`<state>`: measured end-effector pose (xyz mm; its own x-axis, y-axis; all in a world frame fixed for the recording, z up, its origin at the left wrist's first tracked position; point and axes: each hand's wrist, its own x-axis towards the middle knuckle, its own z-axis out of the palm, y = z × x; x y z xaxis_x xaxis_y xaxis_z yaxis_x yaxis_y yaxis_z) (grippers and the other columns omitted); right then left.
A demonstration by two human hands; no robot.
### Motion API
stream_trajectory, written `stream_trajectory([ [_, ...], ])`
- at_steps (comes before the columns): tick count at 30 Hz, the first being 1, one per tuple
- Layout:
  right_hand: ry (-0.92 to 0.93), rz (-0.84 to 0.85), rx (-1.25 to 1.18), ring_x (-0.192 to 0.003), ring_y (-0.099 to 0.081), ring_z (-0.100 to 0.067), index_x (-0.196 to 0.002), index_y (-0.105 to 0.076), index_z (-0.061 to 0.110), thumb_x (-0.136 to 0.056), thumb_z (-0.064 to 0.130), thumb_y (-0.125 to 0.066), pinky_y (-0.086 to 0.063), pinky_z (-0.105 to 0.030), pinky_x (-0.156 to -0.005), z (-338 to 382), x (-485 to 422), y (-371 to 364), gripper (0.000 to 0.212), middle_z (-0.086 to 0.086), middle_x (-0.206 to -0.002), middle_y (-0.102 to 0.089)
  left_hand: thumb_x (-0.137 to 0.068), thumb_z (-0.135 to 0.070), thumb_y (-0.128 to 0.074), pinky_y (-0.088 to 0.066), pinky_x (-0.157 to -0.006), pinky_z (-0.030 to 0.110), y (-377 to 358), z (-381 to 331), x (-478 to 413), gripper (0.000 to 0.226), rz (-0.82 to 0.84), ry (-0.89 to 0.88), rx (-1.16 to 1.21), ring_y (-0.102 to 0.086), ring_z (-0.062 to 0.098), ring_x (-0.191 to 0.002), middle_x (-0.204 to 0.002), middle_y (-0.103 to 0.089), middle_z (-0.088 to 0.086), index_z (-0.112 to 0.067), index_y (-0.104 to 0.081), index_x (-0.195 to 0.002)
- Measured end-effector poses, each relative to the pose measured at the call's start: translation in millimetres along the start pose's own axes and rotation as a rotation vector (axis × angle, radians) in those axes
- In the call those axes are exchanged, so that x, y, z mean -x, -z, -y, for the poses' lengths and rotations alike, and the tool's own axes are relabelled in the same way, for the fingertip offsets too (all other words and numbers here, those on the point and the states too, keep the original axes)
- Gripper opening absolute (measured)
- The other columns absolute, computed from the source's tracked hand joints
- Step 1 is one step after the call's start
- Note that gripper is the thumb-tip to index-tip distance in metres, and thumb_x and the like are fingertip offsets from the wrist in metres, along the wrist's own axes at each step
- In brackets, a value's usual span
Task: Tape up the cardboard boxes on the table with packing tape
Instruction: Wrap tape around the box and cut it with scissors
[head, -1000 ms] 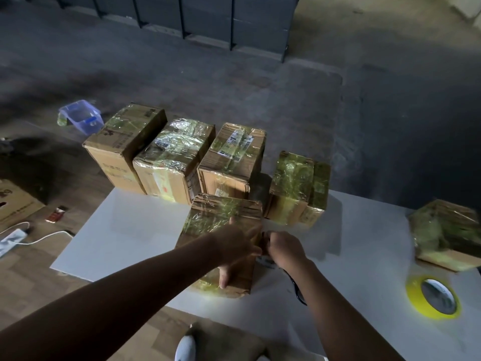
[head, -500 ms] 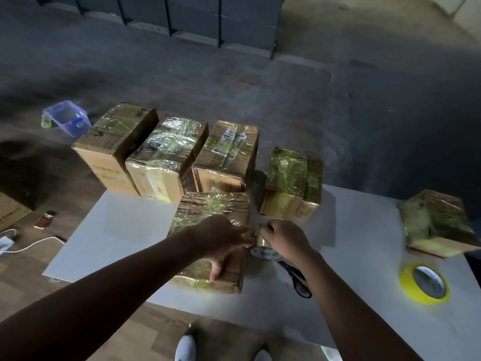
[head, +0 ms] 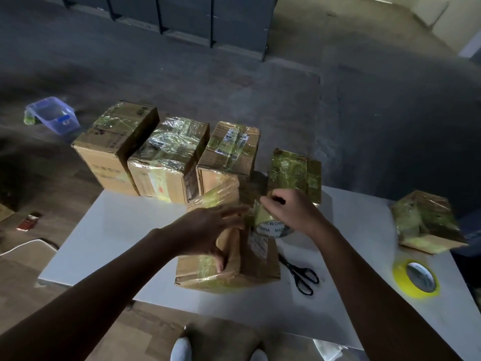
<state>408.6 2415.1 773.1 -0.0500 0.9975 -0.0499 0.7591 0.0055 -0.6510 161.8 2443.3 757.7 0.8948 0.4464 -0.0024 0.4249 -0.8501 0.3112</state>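
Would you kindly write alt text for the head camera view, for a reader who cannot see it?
A person's left hand rests spread on a cardboard box on a white table while the right hand holds a packing tape roll at its right edge. Scissors and a yellow tape roll lie to the right; more taped boxes stand behind.

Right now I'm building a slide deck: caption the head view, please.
Left hand presses on a cardboard box; right hand grips a packing tape roll beside it, scissors nearby.
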Motion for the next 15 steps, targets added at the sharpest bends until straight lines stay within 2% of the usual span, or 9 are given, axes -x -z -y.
stream_trajectory([
  [3,-0.009,0.015,-0.152,-0.046,-0.045,-0.004,-0.063,-0.058,0.024,-0.092,0.047,-0.054,-0.037,-0.025,-0.051,4,2,-6,0.037,0.01,-0.051,-0.051,-0.069,-0.059,-0.074,-0.037,-0.096,0.025,2,14,21,0.085,0.019,0.016,0.131,-0.027,0.006,-0.134,-0.16,-0.004,-0.018,-0.041,-0.031,-0.139],
  [6,0.02,-0.034,-0.29,-0.048,-0.045,-0.005,-0.059,-0.056,0.029,-0.092,0.046,-0.054,-0.034,-0.017,-0.048,15,1,-19,0.038,0.011,-0.051,-0.049,-0.079,-0.073,-0.05,-0.039,-0.094,0.023,12,21,36,0.071,0.06,0.147,0.339,-0.047,0.009,-0.123,-0.155,-0.028,-0.013,-0.056,-0.015,-0.139],
  [8,0.027,-0.06,-0.353,-0.052,-0.051,-0.005,-0.061,-0.058,0.031,-0.091,0.046,-0.053,-0.037,-0.015,-0.049,25,-3,-27,0.035,0.011,-0.055,-0.053,-0.083,-0.073,-0.043,-0.042,-0.087,0.022,14,17,34,0.066,-0.039,0.23,0.316,-0.051,0.01,-0.115,-0.147,-0.041,-0.006,-0.045,-0.025,-0.14],
  [10,0.033,-0.06,-0.401,-0.054,-0.053,-0.005,-0.06,-0.057,0.03,-0.089,0.048,-0.054,-0.038,-0.016,-0.05,33,-5,-34,0.035,0.01,-0.056,-0.054,-0.088,-0.056,-0.053,-0.045,-0.082,0.018,6,5,29,0.063,-0.182,0.289,0.213,-0.052,0.015,-0.115,-0.14,-0.042,0.0,-0.026,-0.035,-0.141],
  [13,0.03,-0.071,-0.381,-0.052,-0.051,-0.004,-0.058,-0.055,0.03,-0.086,0.057,-0.049,-0.036,-0.016,-0.049,39,-4,-41,0.039,0.01,-0.054,-0.051,-0.09,-0.04,-0.059,-0.041,-0.097,0.021,-13,-16,27,0.073,-0.286,0.395,0.207,-0.039,0.023,-0.131,-0.148,-0.03,0.005,-0.014,-0.025,-0.15],
  [15,0.023,-0.074,-0.357,-0.051,-0.049,-0.005,-0.056,-0.054,0.03,-0.085,0.058,-0.047,-0.034,-0.017,-0.048,41,-1,-42,0.041,0.011,-0.052,-0.049,-0.094,-0.04,-0.054,-0.034,-0.111,0.035,-21,-19,29,0.078,-0.265,0.433,0.254,-0.02,0.029,-0.145,-0.158,-0.015,0.002,-0.015,-0.011,-0.154],
])
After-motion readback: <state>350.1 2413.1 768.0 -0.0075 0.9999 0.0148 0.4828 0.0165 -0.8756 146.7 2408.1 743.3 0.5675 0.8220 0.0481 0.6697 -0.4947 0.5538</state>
